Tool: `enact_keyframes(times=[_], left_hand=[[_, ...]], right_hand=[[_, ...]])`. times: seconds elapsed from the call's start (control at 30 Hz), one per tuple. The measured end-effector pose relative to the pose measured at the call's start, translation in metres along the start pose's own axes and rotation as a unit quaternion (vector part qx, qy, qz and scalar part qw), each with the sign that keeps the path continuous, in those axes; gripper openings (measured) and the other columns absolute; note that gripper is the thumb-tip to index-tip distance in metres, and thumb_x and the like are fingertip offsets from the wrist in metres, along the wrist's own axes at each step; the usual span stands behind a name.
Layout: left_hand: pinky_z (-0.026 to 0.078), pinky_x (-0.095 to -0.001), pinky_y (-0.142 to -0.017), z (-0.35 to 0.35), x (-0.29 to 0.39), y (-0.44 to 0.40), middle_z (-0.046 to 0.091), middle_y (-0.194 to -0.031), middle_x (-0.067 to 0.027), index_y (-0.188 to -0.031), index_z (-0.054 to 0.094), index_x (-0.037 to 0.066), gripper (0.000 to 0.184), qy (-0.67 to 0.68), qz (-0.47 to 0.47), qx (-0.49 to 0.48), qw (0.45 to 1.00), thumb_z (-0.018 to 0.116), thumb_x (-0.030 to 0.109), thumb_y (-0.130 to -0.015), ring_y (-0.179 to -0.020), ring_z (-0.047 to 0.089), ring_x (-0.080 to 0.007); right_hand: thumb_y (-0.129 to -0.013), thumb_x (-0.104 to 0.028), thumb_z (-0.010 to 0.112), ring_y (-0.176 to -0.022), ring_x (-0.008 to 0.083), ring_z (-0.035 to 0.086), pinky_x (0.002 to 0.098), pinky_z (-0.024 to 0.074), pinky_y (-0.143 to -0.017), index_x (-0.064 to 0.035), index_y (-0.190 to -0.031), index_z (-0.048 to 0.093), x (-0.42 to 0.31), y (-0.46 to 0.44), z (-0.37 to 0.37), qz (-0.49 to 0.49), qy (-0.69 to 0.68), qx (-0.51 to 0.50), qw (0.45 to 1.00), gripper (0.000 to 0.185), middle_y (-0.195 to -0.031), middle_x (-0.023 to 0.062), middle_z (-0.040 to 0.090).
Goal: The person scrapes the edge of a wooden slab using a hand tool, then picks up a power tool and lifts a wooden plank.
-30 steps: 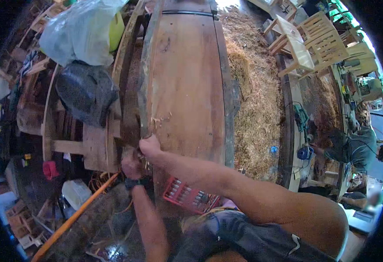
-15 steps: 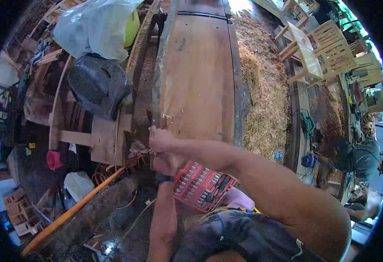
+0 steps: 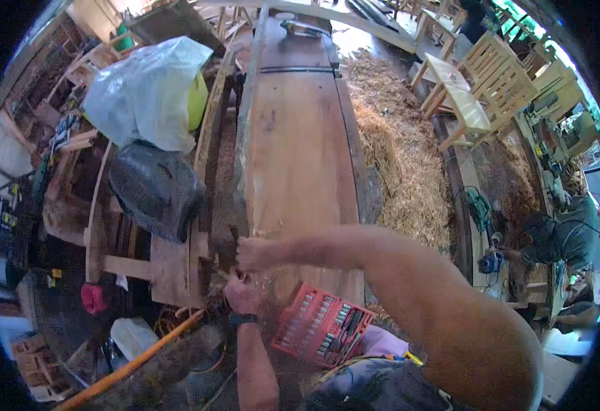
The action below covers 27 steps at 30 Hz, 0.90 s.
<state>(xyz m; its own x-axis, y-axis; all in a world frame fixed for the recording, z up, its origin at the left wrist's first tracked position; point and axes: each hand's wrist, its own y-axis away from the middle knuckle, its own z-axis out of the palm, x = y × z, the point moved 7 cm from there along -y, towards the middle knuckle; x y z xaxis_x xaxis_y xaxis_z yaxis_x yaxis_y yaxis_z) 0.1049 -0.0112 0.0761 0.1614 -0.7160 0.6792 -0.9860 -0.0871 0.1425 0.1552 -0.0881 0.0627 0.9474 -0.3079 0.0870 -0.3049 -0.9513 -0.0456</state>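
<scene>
My right hand (image 3: 253,254) is closed at the left edge of the long wooden bench top (image 3: 296,151), above my left hand in the head view. My left hand (image 3: 243,294), with a dark band on its wrist, is closed just below it beside the same edge. Between the two is a small gap; whatever the fingers grip is too small and blurred to name. A few pale shavings lie near the hands. An open red socket set case (image 3: 324,325), with rows of metal sockets, rests close to my body, right of my left hand.
A dark moulded seat-like object (image 3: 156,192) and a plastic-wrapped bundle (image 3: 146,96) are at left. An orange pole (image 3: 132,359) runs across the lower left. Wood shavings (image 3: 409,171) cover the floor at right, with wooden chairs (image 3: 457,103) and a co-worker (image 3: 567,233) beyond.
The view has shifted, showing more of the bench's far end. My hands, stacked closely half a second ago, are now slightly apart, and the red case shows more fully than a second ago.
</scene>
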Motion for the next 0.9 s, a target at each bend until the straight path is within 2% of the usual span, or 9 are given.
enact_keyframes(times=[0.13,0.27,0.33,0.43,0.53,0.67,0.77,0.83,0.9], left_hand=[[0.05,-0.0474,-0.07,0.004,0.003,-0.012,0.065,-0.083,-0.0243,-0.096,0.065,-0.002,0.043,-0.157,0.03,-0.009,0.987,0.061,0.039,-0.084,-0.082,0.063,-0.0426],[0.05,-0.0495,-0.066,0.005,-0.01,-0.016,0.064,-0.075,-0.0242,-0.09,0.07,0.003,0.045,-0.159,0.117,0.035,0.98,0.053,0.045,-0.087,-0.075,0.063,-0.0422],[0.05,-0.05,-0.065,0.0,-0.011,-0.016,0.063,-0.074,-0.0243,-0.09,0.07,0.003,0.045,-0.117,0.156,0.077,0.978,0.052,0.044,-0.088,-0.073,0.063,-0.0426],[0.05,-0.0488,-0.065,0.005,-0.015,-0.015,0.065,-0.078,-0.024,-0.087,0.069,0.003,0.041,-0.172,0.092,0.028,0.98,0.052,0.041,-0.088,-0.076,0.063,-0.0422],[0.049,-0.0472,-0.064,0.027,-0.049,-0.013,0.065,-0.078,-0.0209,-0.081,0.067,0.005,0.038,-0.174,0.144,0.058,0.972,0.054,0.04,-0.088,-0.076,0.062,-0.0418],[0.048,-0.0468,-0.064,0.036,-0.056,-0.008,0.064,-0.076,-0.0173,-0.075,0.064,0.006,0.035,-0.156,0.08,0.084,0.981,0.056,0.037,-0.087,-0.073,0.062,-0.0399],[0.049,-0.0454,-0.066,0.075,-0.049,0.007,0.065,-0.075,-0.0139,-0.077,0.064,0.005,0.031,-0.181,0.025,-0.014,0.983,0.058,0.034,-0.087,-0.072,0.063,-0.0352],[0.051,-0.0413,-0.07,0.128,-0.043,0.022,0.068,-0.077,-0.0103,-0.085,0.066,0.003,0.027,-0.269,0.126,-0.215,0.93,0.059,0.03,-0.088,-0.075,0.065,-0.029],[0.053,-0.0387,-0.071,0.152,-0.029,0.035,0.07,-0.08,-0.0082,-0.086,0.068,0.002,0.027,-0.103,0.083,-0.263,0.956,0.06,0.027,-0.089,-0.076,0.066,-0.0261]], right_hand=[[-0.076,-0.024,0.064,-0.085,0.0269,0.065,0.0429,0.0504,-0.066,-0.015,-0.099,0.062,0.031,0.015,0.018,0.193,-0.157,0.041,0.968,0.025,-0.081,0.0035,0.065],[-0.08,-0.02,0.057,-0.086,0.0315,0.064,0.0437,0.0505,-0.07,-0.0023,-0.084,0.062,0.038,0.055,-0.014,0.416,-0.247,0.179,0.857,0.019,-0.086,0.0153,0.064],[-0.081,-0.023,0.056,-0.091,0.0352,0.063,0.0472,0.0504,-0.075,0.0033,-0.101,0.058,0.023,0.074,0.038,0.604,-0.55,-0.028,0.575,0.033,-0.099,0.0208,0.065],[-0.082,-0.03,0.056,-0.096,0.0382,0.064,0.0483,0.0498,-0.083,0.0068,-0.103,0.058,-0.006,0.049,0.05,0.559,-0.736,0.017,0.382,0.043,-0.106,0.025,0.064],[-0.08,-0.029,0.058,-0.096,0.0401,0.064,0.0496,0.051,-0.084,0.0083,-0.096,0.061,0.001,0.048,0.023,0.683,-0.528,0.037,0.504,0.041,-0.103,0.025,0.065],[-0.077,-0.026,0.058,-0.103,0.0392,0.063,0.0475,0.05,-0.088,0.007,-0.111,0.055,0.004,0.04,0.022,0.695,-0.511,-0.021,0.505,0.048,-0.107,0.0262,0.064],[-0.078,-0.026,0.058,-0.097,0.0356,0.066,0.0494,0.0497,-0.083,0.0017,-0.105,0.061,0.011,0.016,0.006,0.554,-0.463,-0.085,0.687,0.039,-0.103,0.0202,0.067],[-0.078,-0.027,0.064,-0.083,0.031,0.066,0.0495,0.0475,-0.069,-0.0065,-0.087,0.07,-0.005,-0.017,-0.037,0.255,-0.144,-0.218,0.931,0.024,-0.088,0.0102,0.069],[-0.078,-0.027,0.063,-0.085,0.0292,0.065,0.0483,0.0457,-0.072,-0.0078,-0.091,0.069,0.005,-0.02,-0.037,0.183,-0.096,-0.211,0.955,0.024,-0.088,0.0084,0.068]])
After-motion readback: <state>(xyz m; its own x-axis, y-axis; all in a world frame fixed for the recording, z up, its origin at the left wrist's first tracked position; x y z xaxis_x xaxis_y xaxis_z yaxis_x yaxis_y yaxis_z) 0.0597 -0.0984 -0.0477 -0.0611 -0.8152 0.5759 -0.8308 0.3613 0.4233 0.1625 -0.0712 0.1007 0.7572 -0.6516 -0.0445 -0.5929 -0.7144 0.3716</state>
